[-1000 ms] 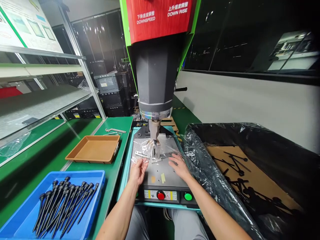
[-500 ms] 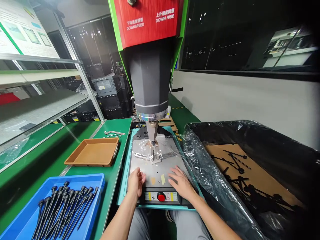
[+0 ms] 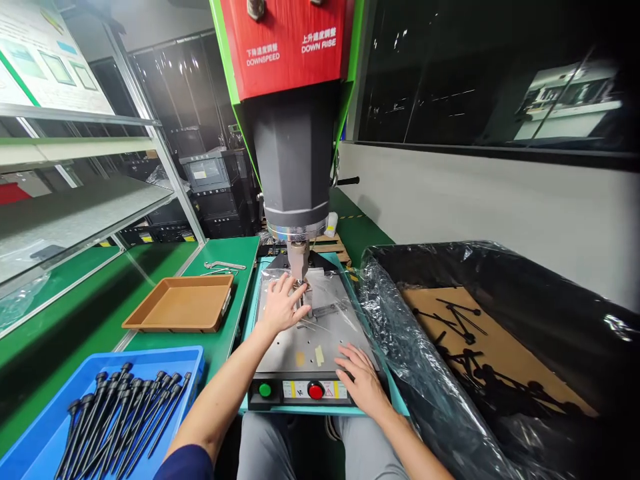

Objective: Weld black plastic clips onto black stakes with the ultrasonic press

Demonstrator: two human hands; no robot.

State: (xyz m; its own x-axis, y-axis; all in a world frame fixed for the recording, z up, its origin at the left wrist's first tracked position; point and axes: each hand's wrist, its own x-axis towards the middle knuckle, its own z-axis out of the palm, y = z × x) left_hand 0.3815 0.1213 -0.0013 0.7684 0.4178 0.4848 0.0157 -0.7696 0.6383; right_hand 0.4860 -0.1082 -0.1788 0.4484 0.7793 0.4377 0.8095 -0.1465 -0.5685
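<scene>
My left hand (image 3: 285,305) reaches over the small fixture (image 3: 306,308) under the press's metal tip (image 3: 299,259). Its fingers are apart, and no held object shows in it; the fingertips partly hide the fixture. My right hand (image 3: 361,380) rests with spread fingers at the right front of the grey metal plate (image 3: 287,350), beside the red button (image 3: 316,390). A green button (image 3: 265,390) shows at the front left. Clear plastic film (image 3: 345,313) lies over part of the plate.
On the left are a blue bin (image 3: 197,373) of black rod-like parts (image 3: 125,420), a brown tray (image 3: 187,303) and a wrench (image 3: 225,265). A black plastic-lined box (image 3: 425,373) at the right holds more black parts (image 3: 467,317). The press head (image 3: 295,153) hangs above.
My left hand has moved forward from the front left of the plate to the fixture, uncovering the green button. My right hand stays near the front right. The view has shifted slightly.
</scene>
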